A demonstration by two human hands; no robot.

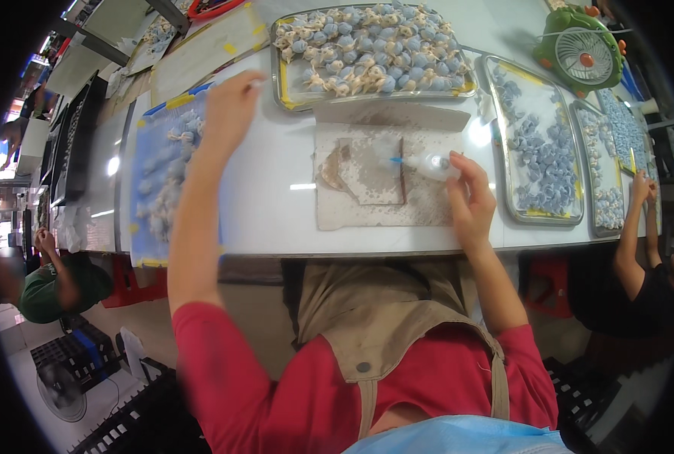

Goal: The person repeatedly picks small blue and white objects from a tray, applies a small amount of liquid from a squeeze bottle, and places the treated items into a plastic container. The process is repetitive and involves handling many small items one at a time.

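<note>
My right hand [471, 200] is closed around a small clear squeeze bottle [431, 166]. Its thin blue tip points left over a stained cardboard sheet [435, 204]. My left hand [232, 106] is raised between the blue-lined tray [144, 189] on the left and the metal tray [285, 97] at the back. Its fingers are pinched together, and a small pale spot shows at the tips, too blurred to name. Small blue-grey and cream figure-like pieces [386, 53] fill the back tray. Similar pieces [159, 198] lie in the left tray, partly behind my forearm.
On the right, a metal tray [577, 204] holds blue-grey pieces [537, 163], with a narrower tray [603, 178] beyond it. A green fan [579, 57] stands at the back right. Other people work at both sides; a red stool [546, 284] is below the table's right part.
</note>
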